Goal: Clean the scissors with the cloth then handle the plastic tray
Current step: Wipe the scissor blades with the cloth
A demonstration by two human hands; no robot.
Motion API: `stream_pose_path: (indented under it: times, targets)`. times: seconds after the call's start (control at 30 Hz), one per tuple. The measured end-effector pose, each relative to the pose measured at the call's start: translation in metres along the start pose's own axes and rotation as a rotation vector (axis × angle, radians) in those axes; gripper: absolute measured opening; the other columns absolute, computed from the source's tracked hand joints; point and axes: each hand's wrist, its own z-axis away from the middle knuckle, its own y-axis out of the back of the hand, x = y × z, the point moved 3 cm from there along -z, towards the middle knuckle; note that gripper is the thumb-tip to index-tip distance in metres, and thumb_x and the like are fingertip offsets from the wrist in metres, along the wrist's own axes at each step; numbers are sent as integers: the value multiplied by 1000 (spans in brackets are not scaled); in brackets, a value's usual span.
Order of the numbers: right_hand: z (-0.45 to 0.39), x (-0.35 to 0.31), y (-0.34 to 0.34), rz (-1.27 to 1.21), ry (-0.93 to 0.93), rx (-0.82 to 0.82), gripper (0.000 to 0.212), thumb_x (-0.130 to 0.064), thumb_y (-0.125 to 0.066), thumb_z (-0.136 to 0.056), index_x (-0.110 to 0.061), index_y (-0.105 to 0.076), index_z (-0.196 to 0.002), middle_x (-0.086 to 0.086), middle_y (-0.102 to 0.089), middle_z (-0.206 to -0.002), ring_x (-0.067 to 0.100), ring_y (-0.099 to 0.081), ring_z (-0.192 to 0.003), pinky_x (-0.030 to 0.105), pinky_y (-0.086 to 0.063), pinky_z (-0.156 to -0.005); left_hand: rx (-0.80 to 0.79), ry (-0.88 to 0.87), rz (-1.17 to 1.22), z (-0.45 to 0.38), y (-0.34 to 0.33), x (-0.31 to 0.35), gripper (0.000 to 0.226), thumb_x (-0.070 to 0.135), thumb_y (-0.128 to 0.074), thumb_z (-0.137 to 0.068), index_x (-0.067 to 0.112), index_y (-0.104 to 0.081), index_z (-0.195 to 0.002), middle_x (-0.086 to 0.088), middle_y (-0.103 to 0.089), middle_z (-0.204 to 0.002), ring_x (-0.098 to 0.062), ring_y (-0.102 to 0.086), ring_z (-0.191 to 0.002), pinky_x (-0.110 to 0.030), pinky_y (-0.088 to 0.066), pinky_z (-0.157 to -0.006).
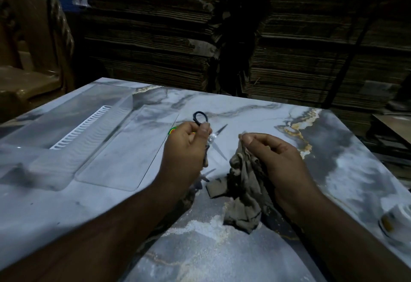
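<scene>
My left hand [185, 148] grips a pair of scissors [216, 139] with black handles, held above the marble-patterned table [244, 112]. The blades are spread apart, one pointing up right and one down right, and a black loop sticks up past my fingers. My right hand [275, 155] pinches a crumpled grey-brown cloth [242, 188] that hangs down onto the table. Cloth and scissors are a little apart. A clear plastic tray [73, 114] with a white ribbed strip lies at the left, with a flat clear lid [124, 150] beside it.
Tall stacks of flattened cardboard [311, 48] rise behind the table. A plastic-wrapped brown chair [29, 43] stands at the far left. A roll of tape [393, 221] sits near the table's right edge.
</scene>
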Motion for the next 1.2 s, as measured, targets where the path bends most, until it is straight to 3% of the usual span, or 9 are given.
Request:
stream_pose_path:
  times: [0.2,0.3,0.47,0.57,0.67,0.8,0.97,1.07,1.2]
  targets:
    - [8,0,-17,-238,-51,-7,37,-17,-81,-81,-3,-69,-113,15,-78,-93,28,-77,-80,39,-66,-73,-80,-43,-15,10,-14,0,26,29,-59,-104,7,-61,-90,3,-53,-44,-10,-47,-38,-22,-39,-44]
    - [5,0,-13,-224,1,71,28,-20,-83,-82,-9,-66,-101,6,-71,-76,22,-72,-68,34,-62,-63,-42,-30,3,10,-12,2,29,32,-56,-104,5,-61,-94,0,-54,-47,-12,-49,-40,-23,-40,-45]
    - [13,-9,-7,141,303,138,13,-24,-87,-82,-18,-75,-83,7,-77,-82,18,-75,-79,30,-62,-68,-150,44,109,13,-20,-1,32,30,-57,-105,-1,-60,-97,-13,-53,-55,-20,-46,-46,-30,-38,-46]
    - [14,-8,-12,501,527,168,9,-31,-89,-81,-31,-80,-82,-8,-74,-92,19,-69,-99,42,-57,-86,-174,106,161,14,-23,-4,34,30,-56,-105,-2,-61,-98,-17,-61,-65,-22,-53,-53,-34,-43,-53]
    - [12,-9,-8,556,566,282,6,-43,-86,-81,-41,-81,-83,-11,-62,-93,14,-61,-99,37,-50,-87,-144,140,203,12,-22,-2,33,34,-56,-105,3,-66,-97,-20,-73,-74,-30,-71,-64,-48,-56,-62]
    - [13,-10,-10,277,311,135,14,-31,-84,-86,-23,-80,-97,5,-69,-78,15,-60,-63,25,-52,-59,-127,114,170,13,-21,0,33,39,-58,-103,8,-66,-94,-25,-70,-70,-38,-67,-60,-55,-55,-62]
    - [12,-1,-17,65,-29,-50,12,-22,-80,-89,-14,-83,-96,6,-80,-81,15,-69,-63,24,-53,-55,-139,43,86,12,-16,0,37,45,-58,-97,8,-59,-92,-40,-65,-81,-59,-61,-69,-68,-52,-61]
    - [12,1,-20,-26,-122,-132,10,-15,-76,-92,-8,-82,-91,14,-78,-87,24,-72,-73,25,-58,-62,-153,-18,12,14,-16,0,27,39,-60,-100,13,-61,-91,-28,-71,-76,-51,-66,-68,-62,-55,-60]
    - [12,1,-20,-83,-147,-132,14,-9,-74,-91,-9,-76,-78,13,-71,-74,22,-65,-60,26,-55,-54,-129,-66,-78,15,-21,-3,22,32,-61,-102,14,-63,-89,-6,-72,-67,-19,-65,-57,-38,-53,-56]
